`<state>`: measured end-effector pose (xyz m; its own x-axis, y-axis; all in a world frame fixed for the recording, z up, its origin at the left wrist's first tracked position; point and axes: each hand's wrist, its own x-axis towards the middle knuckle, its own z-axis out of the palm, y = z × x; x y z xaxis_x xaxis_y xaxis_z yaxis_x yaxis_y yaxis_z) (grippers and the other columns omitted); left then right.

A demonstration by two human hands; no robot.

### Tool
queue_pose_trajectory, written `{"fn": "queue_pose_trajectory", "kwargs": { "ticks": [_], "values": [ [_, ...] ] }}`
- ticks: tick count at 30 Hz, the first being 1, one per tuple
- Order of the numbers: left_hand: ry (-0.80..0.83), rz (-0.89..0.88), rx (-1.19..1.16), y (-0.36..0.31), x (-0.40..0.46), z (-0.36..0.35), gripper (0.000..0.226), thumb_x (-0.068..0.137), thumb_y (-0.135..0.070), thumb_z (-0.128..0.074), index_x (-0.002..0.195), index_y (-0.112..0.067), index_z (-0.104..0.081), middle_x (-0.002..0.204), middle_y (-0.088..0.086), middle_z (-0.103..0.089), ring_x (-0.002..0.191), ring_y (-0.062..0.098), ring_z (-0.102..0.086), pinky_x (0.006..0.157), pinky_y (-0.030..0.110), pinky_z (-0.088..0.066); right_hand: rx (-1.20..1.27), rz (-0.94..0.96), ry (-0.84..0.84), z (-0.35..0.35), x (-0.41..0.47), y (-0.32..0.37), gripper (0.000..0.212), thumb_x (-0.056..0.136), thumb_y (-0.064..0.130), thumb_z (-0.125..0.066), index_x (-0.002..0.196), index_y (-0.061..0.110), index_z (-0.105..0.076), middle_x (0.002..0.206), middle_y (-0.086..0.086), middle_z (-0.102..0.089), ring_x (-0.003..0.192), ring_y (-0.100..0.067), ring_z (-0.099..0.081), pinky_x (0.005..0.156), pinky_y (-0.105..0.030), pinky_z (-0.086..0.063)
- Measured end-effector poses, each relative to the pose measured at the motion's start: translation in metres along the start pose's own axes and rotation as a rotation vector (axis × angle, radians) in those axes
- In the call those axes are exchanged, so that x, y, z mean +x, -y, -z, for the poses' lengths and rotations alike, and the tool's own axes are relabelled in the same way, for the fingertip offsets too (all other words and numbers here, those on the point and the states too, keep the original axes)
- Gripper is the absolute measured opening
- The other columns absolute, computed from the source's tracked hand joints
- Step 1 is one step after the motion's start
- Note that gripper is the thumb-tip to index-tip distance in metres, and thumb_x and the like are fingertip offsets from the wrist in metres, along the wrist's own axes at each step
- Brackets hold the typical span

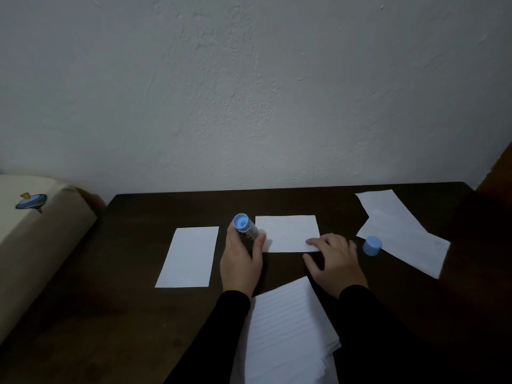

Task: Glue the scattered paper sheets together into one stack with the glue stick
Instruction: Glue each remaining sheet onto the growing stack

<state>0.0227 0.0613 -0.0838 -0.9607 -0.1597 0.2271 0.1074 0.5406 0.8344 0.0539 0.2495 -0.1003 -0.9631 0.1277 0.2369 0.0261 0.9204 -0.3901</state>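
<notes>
Our left hand (240, 260) is curled in a grip, thumb uppermost, wrist straight. Our right hand (336, 261) lies palm down, fingers (314, 241) extended forward and flat. Both forearms, in black sleeves (368, 314), reach forward.

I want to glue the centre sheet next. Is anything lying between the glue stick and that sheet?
Nothing visible. The left hand grips the uncapped blue glue stick right beside the white centre sheet, which the right hand touches at its near edge. The loose blue cap lies off to the right.
</notes>
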Motion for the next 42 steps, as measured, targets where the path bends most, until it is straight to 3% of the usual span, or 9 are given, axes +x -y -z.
{"fn": "queue_pose_trajectory", "kwargs": {
  "ticks": [3, 7, 14, 18, 21, 26, 29, 33, 42],
  "values": [
    [0.015, 0.005, -0.001, -0.002, 0.0, 0.001, 0.06, 0.09, -0.036, -0.063, 0.141, -0.021, -0.034, 0.127, -0.003, -0.057, 0.113, 0.009, -0.055, 0.087, 0.021, -0.041, 0.005, 0.043, -0.104, 0.0, -0.002, 0.001, 0.033, 0.088, 0.03, -0.059, 0.121, 0.026, -0.059, 0.118, 0.005, -0.054, 0.119, -0.017, -0.046, 0.111, -0.052, -0.027],
    [0.022, -0.004, 0.007, -0.003, -0.002, 0.002, 0.06, 0.091, -0.036, -0.063, 0.141, -0.021, -0.034, 0.127, -0.003, -0.057, 0.102, -0.001, -0.046, 0.084, 0.02, -0.04, -0.081, -0.118, 0.129, 0.003, 0.005, 0.002, 0.05, 0.097, 0.035, -0.039, 0.146, 0.032, -0.032, 0.155, 0.008, -0.026, 0.144, -0.017, -0.014, 0.116, -0.051, -0.004],
    [0.048, 0.005, 0.023, -0.003, 0.0, 0.001, 0.062, 0.09, -0.04, -0.062, 0.141, -0.022, -0.033, 0.13, -0.003, -0.058, 0.117, 0.013, -0.056, 0.089, 0.021, -0.041, 0.074, 0.152, 0.01, 0.003, -0.003, -0.003, 0.025, 0.089, 0.039, -0.051, 0.111, 0.035, -0.065, 0.113, 0.016, -0.05, 0.118, -0.005, -0.038, 0.11, -0.045, -0.024],
    [0.044, 0.002, 0.026, -0.003, -0.001, 0.001, 0.063, 0.09, -0.042, -0.062, 0.141, -0.023, -0.032, 0.132, -0.003, -0.057, 0.119, 0.015, -0.055, 0.092, 0.024, -0.043, 0.009, 0.031, 0.14, 0.003, 0.003, 0.001, 0.043, 0.095, 0.036, -0.045, 0.137, 0.039, -0.044, 0.151, 0.013, -0.028, 0.14, -0.012, -0.017, 0.116, -0.048, -0.01],
    [0.051, -0.006, 0.038, -0.005, -0.001, 0.002, 0.062, 0.09, -0.042, -0.061, 0.141, -0.023, -0.032, 0.132, -0.003, -0.056, 0.118, 0.013, -0.055, 0.091, 0.022, -0.043, -0.054, -0.04, 0.252, 0.004, 0.009, 0.005, 0.05, 0.094, 0.046, -0.042, 0.143, 0.04, -0.033, 0.156, 0.015, -0.02, 0.144, -0.015, -0.008, 0.116, -0.053, -0.002],
    [0.069, -0.001, 0.033, -0.005, 0.0, 0.001, 0.064, 0.089, -0.042, -0.063, 0.141, -0.022, -0.032, 0.131, -0.003, -0.057, 0.115, 0.012, -0.057, 0.088, 0.021, -0.043, -0.068, 0.04, -0.012, -0.001, -0.002, 0.0, 0.047, 0.073, 0.061, -0.06, 0.108, 0.031, -0.064, 0.112, 0.009, -0.056, 0.115, -0.012, -0.046, 0.109, -0.054, -0.025],
    [0.093, -0.009, 0.02, -0.005, -0.001, 0.002, 0.065, 0.089, -0.041, -0.063, 0.142, -0.022, -0.031, 0.134, -0.002, -0.056, 0.119, 0.014, -0.056, 0.092, 0.025, -0.045, -0.047, 0.081, -0.121, -0.004, -0.005, -0.002, 0.038, 0.081, 0.052, -0.051, 0.103, 0.025, -0.067, 0.095, 0.008, -0.058, 0.099, -0.014, -0.054, 0.104, -0.053, -0.033],
    [0.135, -0.011, -0.032, -0.004, -0.003, 0.003, 0.066, 0.088, -0.042, -0.064, 0.141, -0.021, -0.031, 0.137, 0.0, -0.054, 0.123, 0.016, -0.053, 0.098, 0.031, -0.048, -0.067, -0.052, -0.02, 0.002, -0.002, 0.0, 0.038, 0.088, 0.022, -0.048, 0.123, 0.027, -0.061, 0.118, 0.005, -0.051, 0.119, -0.016, -0.043, 0.11, -0.053, -0.022],
    [0.188, -0.008, -0.053, -0.005, -0.003, 0.004, 0.068, 0.087, -0.041, -0.065, 0.141, -0.022, -0.03, 0.135, 0.001, -0.055, 0.114, 0.01, -0.055, 0.09, 0.024, -0.05, 0.043, 0.078, 0.099, 0.003, 0.0, 0.001, 0.016, 0.08, 0.048, -0.066, 0.085, 0.034, -0.058, 0.129, 0.022, -0.053, 0.13, -0.004, -0.034, 0.115, -0.052, -0.01]
  ]
}}
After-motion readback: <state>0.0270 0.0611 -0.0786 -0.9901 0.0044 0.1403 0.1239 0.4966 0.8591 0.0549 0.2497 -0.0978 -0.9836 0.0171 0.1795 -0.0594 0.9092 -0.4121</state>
